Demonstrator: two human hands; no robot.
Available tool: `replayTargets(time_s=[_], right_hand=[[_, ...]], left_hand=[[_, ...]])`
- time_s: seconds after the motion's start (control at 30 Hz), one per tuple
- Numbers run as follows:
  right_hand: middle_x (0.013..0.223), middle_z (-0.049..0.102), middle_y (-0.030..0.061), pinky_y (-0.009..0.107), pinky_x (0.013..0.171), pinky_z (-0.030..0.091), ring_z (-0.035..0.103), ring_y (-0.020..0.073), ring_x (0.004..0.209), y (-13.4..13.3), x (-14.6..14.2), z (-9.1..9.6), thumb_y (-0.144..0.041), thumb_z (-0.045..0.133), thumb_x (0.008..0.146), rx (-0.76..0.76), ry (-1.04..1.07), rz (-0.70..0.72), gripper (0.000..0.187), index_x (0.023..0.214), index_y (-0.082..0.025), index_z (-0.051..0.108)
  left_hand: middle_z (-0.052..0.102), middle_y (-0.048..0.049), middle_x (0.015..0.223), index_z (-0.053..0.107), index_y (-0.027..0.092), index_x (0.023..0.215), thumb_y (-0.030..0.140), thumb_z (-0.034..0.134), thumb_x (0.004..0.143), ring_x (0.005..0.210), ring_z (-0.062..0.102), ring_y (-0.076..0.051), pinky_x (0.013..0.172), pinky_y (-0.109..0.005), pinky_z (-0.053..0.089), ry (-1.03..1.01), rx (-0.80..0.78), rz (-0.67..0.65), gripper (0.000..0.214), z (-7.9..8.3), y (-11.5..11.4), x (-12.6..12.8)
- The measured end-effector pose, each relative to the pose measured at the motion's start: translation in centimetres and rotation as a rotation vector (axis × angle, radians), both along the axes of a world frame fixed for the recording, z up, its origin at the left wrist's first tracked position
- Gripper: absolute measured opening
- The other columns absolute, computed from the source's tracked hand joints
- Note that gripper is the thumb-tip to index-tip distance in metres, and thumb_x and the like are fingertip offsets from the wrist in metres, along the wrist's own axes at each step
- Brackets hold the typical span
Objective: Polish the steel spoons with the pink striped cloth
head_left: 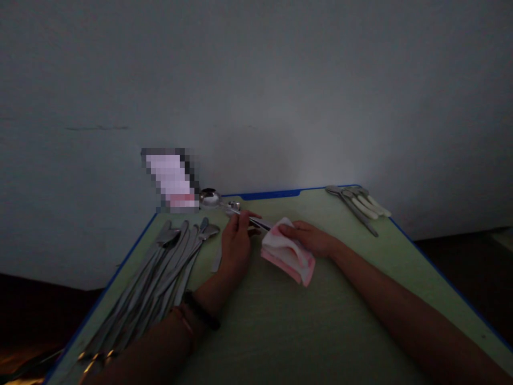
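My left hand [236, 240] is closed on the handle of a shiny metal spoon [210, 198], whose round bowl points to the far left. In my right hand [310, 235] is a folded pink and white cloth [286, 248], pinched around the other end of the handle. The cloth hides that end. Just beyond my left fingers shows another shiny metal piece, partly covered. A flat metal handle [216, 261] lies beside my left wrist.
Several long metal spoons and other cutlery [160, 272] lie side by side at the left. White-handled cutlery [366, 203] and a dark metal spoon [356, 211] lie at the far right. A blurred-out phone-like object [170, 179] leans against the wall behind the blue-edged table [280, 342].
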State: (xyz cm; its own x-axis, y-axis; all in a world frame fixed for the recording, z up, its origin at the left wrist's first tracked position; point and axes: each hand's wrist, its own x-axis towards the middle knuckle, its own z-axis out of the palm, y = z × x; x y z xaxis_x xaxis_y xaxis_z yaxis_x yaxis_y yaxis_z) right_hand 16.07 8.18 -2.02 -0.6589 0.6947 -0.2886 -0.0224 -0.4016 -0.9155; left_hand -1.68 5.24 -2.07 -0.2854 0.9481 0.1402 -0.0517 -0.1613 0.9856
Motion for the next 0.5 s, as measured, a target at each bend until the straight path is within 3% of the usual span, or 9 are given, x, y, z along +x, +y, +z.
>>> replayTargets(time_s=[0.1,0.23,0.37,0.5], right_hand=[[0.064,0.064,0.001,0.021,0.056,0.046,0.058,0.0107,0.056,0.4,-0.1,0.0,-0.045,0.055,0.082,-0.174,0.185,-0.202,0.031,0.078,-0.015,0.06],[0.072,0.067,0.0019,0.03,0.073,0.051,0.063,0.0155,0.07,1.1,0.0,0.4,-0.036,0.04,0.087,-0.302,0.47,-0.31,0.028,0.089,-0.017,0.061],[0.07,0.066,0.0026,0.034,0.078,0.051,0.064,0.0192,0.077,1.9,0.7,0.2,-0.035,0.043,0.081,-0.26,0.489,-0.389,0.025,0.084,-0.017,0.061],[0.078,0.066,0.0048,0.034,0.075,0.052,0.062,0.0193,0.082,2.5,0.7,-0.8,-0.039,0.048,0.084,-0.057,0.351,-0.454,0.026,0.085,-0.017,0.062]], left_hand=[[0.054,0.0025,0.068,0.052,0.018,0.074,0.047,0.044,0.087,0.051,0.053,-0.009,0.048,-0.02,0.047,-0.055,0.019,0.061,0.033,0.0,0.2,-0.4],[0.051,0.0037,0.063,0.05,0.018,0.075,0.047,0.042,0.088,0.045,0.048,-0.007,0.04,-0.017,0.041,0.036,0.019,-0.056,0.033,0.3,-0.3,-0.2],[0.047,0.0052,0.053,0.049,0.018,0.071,0.046,0.039,0.09,0.038,0.041,-0.006,0.035,-0.015,0.032,0.157,-0.011,-0.12,0.036,0.8,-1.2,0.3],[0.047,0.0056,0.049,0.049,0.017,0.068,0.043,0.039,0.09,0.036,0.04,-0.006,0.036,-0.015,0.032,0.293,-0.022,-0.235,0.035,1.6,-1.8,0.6]])
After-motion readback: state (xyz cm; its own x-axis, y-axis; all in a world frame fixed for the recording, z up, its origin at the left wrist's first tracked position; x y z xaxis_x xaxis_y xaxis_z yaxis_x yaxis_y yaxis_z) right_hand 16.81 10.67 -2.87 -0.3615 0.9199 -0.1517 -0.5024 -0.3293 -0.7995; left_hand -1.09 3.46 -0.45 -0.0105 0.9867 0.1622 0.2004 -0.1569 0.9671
